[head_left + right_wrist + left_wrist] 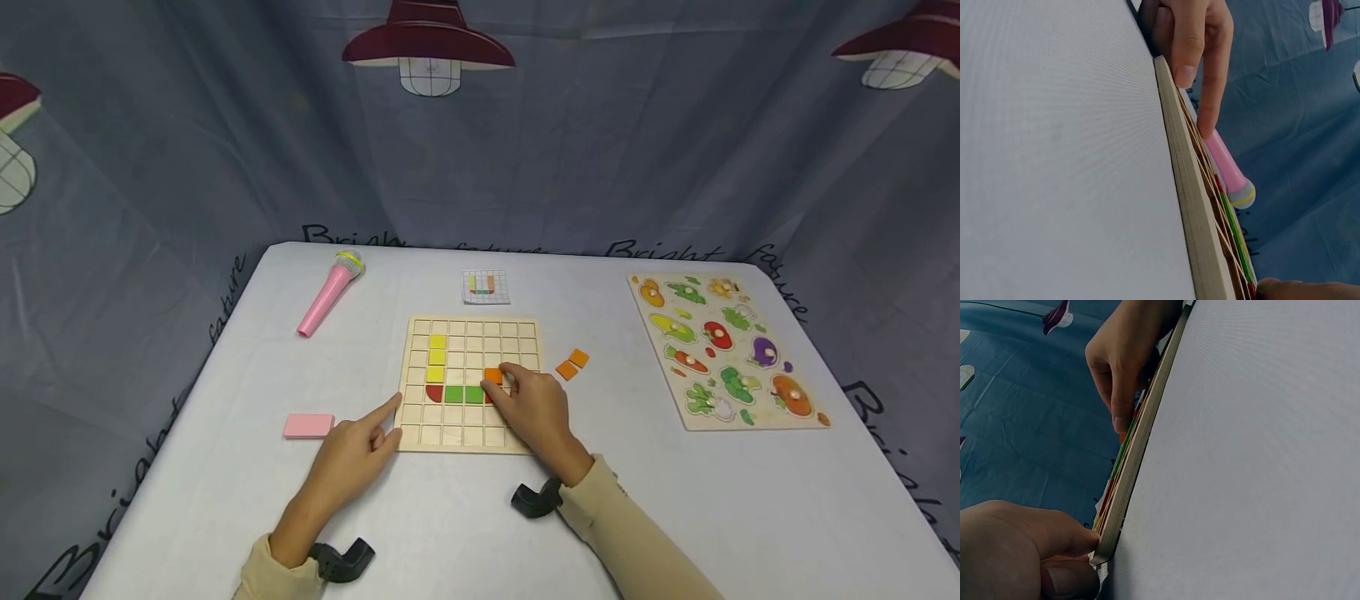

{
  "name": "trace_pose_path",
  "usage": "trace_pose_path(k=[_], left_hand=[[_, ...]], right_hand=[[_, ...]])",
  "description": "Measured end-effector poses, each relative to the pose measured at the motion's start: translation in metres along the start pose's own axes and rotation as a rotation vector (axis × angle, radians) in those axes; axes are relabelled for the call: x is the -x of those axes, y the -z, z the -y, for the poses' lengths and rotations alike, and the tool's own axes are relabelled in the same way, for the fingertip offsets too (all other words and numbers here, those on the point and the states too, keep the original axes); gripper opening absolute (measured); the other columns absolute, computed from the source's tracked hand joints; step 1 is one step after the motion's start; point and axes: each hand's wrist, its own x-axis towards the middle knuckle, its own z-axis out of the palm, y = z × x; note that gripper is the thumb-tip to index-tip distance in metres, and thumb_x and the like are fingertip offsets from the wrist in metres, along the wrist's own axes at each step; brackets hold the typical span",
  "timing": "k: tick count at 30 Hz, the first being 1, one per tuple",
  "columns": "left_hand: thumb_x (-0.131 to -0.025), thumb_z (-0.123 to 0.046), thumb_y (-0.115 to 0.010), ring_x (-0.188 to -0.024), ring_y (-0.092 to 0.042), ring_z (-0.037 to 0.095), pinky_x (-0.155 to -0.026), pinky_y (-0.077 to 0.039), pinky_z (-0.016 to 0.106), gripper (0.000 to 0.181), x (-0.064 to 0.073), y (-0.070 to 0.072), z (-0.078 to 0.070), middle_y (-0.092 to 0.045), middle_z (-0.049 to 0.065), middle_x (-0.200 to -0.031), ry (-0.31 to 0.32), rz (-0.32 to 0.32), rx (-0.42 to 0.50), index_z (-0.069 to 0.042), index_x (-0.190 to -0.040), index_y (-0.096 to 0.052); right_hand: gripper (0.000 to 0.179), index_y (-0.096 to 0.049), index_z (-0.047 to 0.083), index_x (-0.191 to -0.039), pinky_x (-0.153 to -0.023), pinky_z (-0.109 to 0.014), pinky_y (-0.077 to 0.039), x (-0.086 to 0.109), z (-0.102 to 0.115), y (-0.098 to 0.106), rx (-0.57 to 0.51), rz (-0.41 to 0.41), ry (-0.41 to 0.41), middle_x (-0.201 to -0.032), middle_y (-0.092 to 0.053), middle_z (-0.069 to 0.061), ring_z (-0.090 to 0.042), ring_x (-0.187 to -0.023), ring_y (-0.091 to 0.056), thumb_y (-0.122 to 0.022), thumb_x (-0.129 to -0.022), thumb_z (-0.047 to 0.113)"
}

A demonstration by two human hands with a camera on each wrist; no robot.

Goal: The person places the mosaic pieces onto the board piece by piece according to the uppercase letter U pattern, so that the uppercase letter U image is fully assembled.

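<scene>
A wooden grid board (452, 435) lies flat on the white table. Three yellow squares (437, 357) form a column on it, above a red rounded piece (434, 393) and a row of green squares (453, 394). My right hand (536, 408) pinches an orange square (492, 375) over the right part of the grid, between thumb and index finger; a second red piece (488, 398) is mostly hidden beneath. With index finger and thumb stretched out and spread apart, my left hand (351, 454) touches the board's left edge. Loose orange squares (566, 369) lie right of the board.
Behind the board lies a small pattern card (486, 287). A pink toy microphone (330, 293) is at the back left, and a pink block (308, 426) sits beside my left hand. On the right is a vegetable puzzle board (727, 354).
</scene>
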Motion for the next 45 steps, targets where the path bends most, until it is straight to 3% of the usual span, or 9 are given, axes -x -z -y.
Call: trace_pose_path(k=[9, 12, 19, 22, 33, 45], left_hand=[[-0.094, -0.015, -0.071, -0.047, -0.028, 0.0, -0.047, -0.024, 0.021, 0.05, 0.0, 0.0, 0.001, -0.037, -0.014, -0.051, -0.004, -0.003, 0.003, -0.009, -0.143, -0.061], [-0.094, -0.014, -0.072, -0.048, -0.028, 0.0, -0.047, -0.025, 0.021, 0.051, 0.001, 0.001, 0.001, -0.037, -0.014, -0.051, -0.003, -0.005, 0.001, -0.009, -0.143, -0.061], [-0.093, -0.013, -0.072, -0.048, -0.029, 0.0, -0.047, -0.026, 0.022, 0.051, 0.001, 0.002, -0.001, -0.037, -0.014, -0.051, 0.0, -0.001, 0.009, -0.01, -0.143, -0.061], [-0.094, -0.013, -0.072, -0.048, -0.029, 0.0, -0.048, -0.026, 0.022, 0.051, 0.001, 0.002, -0.002, -0.037, -0.014, -0.051, -0.001, 0.002, 0.012, -0.01, -0.143, -0.061], [-0.093, -0.013, -0.072, -0.048, -0.027, -0.001, -0.048, -0.025, 0.022, 0.05, 0.001, 0.001, -0.002, -0.036, -0.014, -0.051, -0.005, -0.003, 0.009, -0.01, -0.142, -0.062], [-0.094, -0.014, -0.072, -0.048, -0.028, 0.0, -0.048, -0.026, 0.022, 0.051, 0.001, 0.002, -0.003, -0.037, -0.014, -0.051, 0.006, 0.005, 0.009, -0.011, -0.143, -0.062]], right_hand=[[0.042, -0.077, 0.005, -0.113, -0.043, -0.027, -0.031, 0.0, 0.0, -0.003, -0.007, -0.01, -0.004, -0.053, -0.046, 0.009, -0.007, -0.046, -0.04, -0.083, -0.086, 0.037], [0.037, -0.078, 0.005, -0.112, -0.044, -0.026, -0.03, 0.0, -0.001, -0.002, -0.062, -0.028, -0.011, -0.053, -0.045, 0.009, -0.006, -0.047, -0.039, -0.082, -0.088, 0.034], [0.025, -0.079, 0.003, -0.107, -0.044, -0.025, -0.027, 0.007, -0.016, 0.007, -0.202, -0.184, 0.026, -0.054, -0.043, 0.009, -0.006, -0.045, -0.034, -0.08, -0.089, 0.02], [0.026, -0.079, 0.003, -0.107, -0.044, -0.025, -0.028, 0.009, -0.025, 0.012, -0.196, -0.222, 0.017, -0.054, -0.043, 0.01, -0.005, -0.046, -0.034, -0.082, -0.087, 0.02], [0.029, -0.079, 0.0, -0.105, -0.045, -0.027, -0.031, 0.015, -0.057, 0.034, -0.153, -0.224, -0.062, -0.054, -0.045, 0.006, -0.007, -0.046, -0.037, -0.086, -0.084, 0.018], [0.032, -0.079, 0.0, -0.106, -0.046, -0.028, -0.029, 0.024, -0.078, 0.048, -0.037, -0.174, -0.178, -0.055, -0.046, 0.004, -0.011, -0.048, -0.04, -0.085, -0.084, 0.023]])
